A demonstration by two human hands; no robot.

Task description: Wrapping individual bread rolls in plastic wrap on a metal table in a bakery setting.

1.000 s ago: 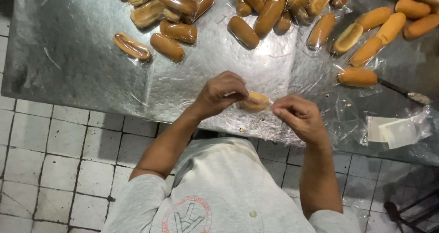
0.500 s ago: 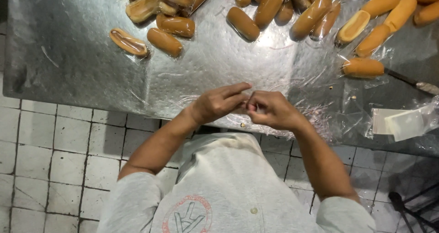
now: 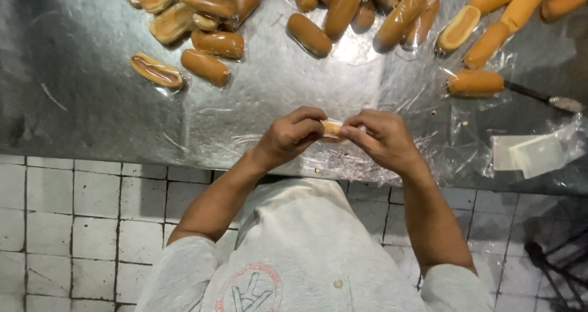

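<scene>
Over a white-tiled floor, at the steel desk (image 3: 73,103), my left hand (image 3: 288,137) and right hand (image 3: 383,137) have closed in from a second ago; both sets of fingers now pinch one small golden bread roll (image 3: 332,128) between them, bagged rolls (image 3: 208,67) lying beyond.

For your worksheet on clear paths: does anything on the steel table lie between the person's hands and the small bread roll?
Nothing visible does. The left hand and right hand already pinch the small golden bread roll between them, above crinkled clear plastic film.
</scene>
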